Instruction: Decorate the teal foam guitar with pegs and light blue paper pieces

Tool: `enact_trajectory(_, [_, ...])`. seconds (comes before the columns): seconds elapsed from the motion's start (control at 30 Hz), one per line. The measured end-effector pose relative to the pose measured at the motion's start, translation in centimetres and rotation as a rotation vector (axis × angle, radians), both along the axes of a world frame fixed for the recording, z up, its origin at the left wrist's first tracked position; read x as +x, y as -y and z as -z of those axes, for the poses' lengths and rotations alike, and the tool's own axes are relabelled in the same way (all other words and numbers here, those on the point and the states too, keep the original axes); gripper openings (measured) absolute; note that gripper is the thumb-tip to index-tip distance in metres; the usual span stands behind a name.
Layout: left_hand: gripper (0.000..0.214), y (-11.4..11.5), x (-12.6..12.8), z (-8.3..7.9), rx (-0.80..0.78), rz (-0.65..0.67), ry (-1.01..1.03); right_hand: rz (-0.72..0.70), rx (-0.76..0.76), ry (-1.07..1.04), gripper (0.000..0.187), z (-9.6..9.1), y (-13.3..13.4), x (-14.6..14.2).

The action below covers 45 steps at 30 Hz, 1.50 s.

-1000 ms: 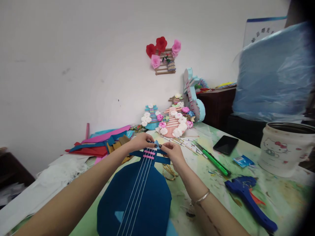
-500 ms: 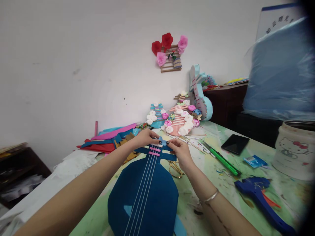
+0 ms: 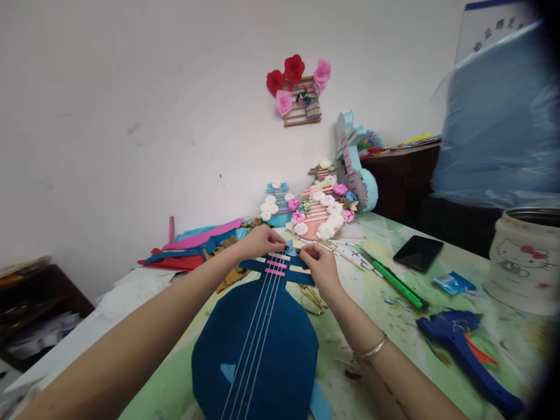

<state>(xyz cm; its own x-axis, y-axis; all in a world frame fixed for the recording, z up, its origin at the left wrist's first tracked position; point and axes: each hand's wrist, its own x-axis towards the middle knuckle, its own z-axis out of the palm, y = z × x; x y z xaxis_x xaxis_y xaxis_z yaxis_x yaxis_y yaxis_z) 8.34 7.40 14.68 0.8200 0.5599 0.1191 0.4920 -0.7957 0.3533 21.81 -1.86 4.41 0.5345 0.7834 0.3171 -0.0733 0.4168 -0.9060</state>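
Observation:
A dark blue felt lute-shaped craft (image 3: 258, 344) lies flat on the table in front of me, with white strings running up its body and pink bars across its neck. My left hand (image 3: 258, 242) and my right hand (image 3: 319, 265) meet at the neck's top. Both pinch the small light blue head piece (image 3: 290, 248) there with closed fingertips. A thin bangle sits on my right wrist.
Gold scissors (image 3: 312, 297) lie right of the neck. A blue glue gun (image 3: 464, 344), green pens (image 3: 398, 286), a black phone (image 3: 417, 252) and a white cartoon bucket (image 3: 525, 256) are at right. Coloured felt scraps (image 3: 192, 248) pile at left; finished flower crafts (image 3: 315, 213) stand by the wall.
Both hands stay pinched at the craft's neck top. The view has shifted so the scene sits further right and slightly higher than a second ago.

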Motion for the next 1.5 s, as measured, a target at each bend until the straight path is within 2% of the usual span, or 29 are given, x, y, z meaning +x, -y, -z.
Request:
enact_trajectory(0.37, [0.031,-0.6,-0.2,0.7,0.002,-0.033,0.008,-0.020,0.003,0.012,0.020,-0.2,0.2,-0.2])
enact_trajectory(0.9, [0.029,-0.9,-0.3,0.6,-0.083,-0.029,0.001,-0.062,-0.004,-0.044,0.033,-0.2,0.1,-0.1])
enact_trajectory(1.17, [0.026,-1.0,-1.5,0.5,-0.178,-0.060,0.017,0.002,-0.064,-0.103,0.024,-0.6,0.2,0.7])
enact_trajectory(1.3, [0.031,-1.9,-3.8,1.6,-0.264,-0.145,0.034,0.034,-0.111,-0.100,0.024,-0.7,0.2,1.3])
enact_trajectory(1.4, [0.037,-2.9,-6.3,3.3,-0.336,-0.235,0.055,0.028,-0.169,-0.045,0.023,-0.5,0.1,1.5])
enact_trajectory(1.5, [0.041,-4.0,-8.6,5.4,-0.410,-0.317,0.052,-0.040,-0.265,0.072,0.018,0.1,-0.3,1.3])
